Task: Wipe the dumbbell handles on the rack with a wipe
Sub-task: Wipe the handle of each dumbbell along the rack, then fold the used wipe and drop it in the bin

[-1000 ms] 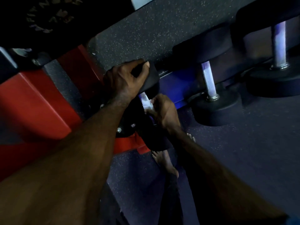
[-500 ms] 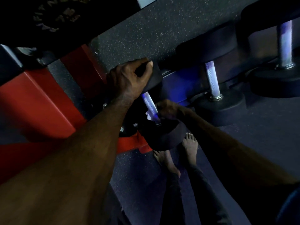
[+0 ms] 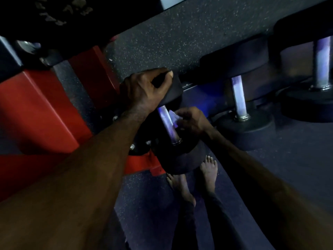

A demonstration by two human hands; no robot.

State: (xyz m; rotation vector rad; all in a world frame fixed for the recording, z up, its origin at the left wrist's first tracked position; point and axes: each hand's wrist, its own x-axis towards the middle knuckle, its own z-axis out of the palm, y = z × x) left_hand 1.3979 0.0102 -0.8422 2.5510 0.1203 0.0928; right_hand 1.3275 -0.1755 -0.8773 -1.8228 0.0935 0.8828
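Red frame (image 3: 45, 109): it stands at the far left of the view, beside the end of the rack; it plays no part in the wiping.
Left hand (image 3: 144, 89): its fingers and thumb are curled over the upper head (image 3: 173, 91) of the nearest dumbbell, gripping the rim. This looks like a steadying hold, so the weight does not roll or turn on the rack while the bar is rubbed.
Nearest handle (image 3: 166, 121): the bare metal bar runs down and to the right from under the left hand to the lower head (image 3: 182, 159). It sits between the two hands, just below the left palm and directly left of the right fingertips.
Wipe (image 3: 173, 119): a small white wad, pressed against the right side of the bar about midway along it.
Right hand (image 3: 191, 120): its fingers are bent and pinch the wipe, with the tips at the bar. How far they wrap round the bar cannot be told in this dim light.
Rack (image 3: 207, 91): the blue rail carries the row on to the right.
Other handles: the next handle (image 3: 238, 98) and the far handle (image 3: 322, 64) stand well apart from both hands and are probably due next.
Floor (image 3: 297, 159): dark speckled matting, with bare feet below the dumbbell.
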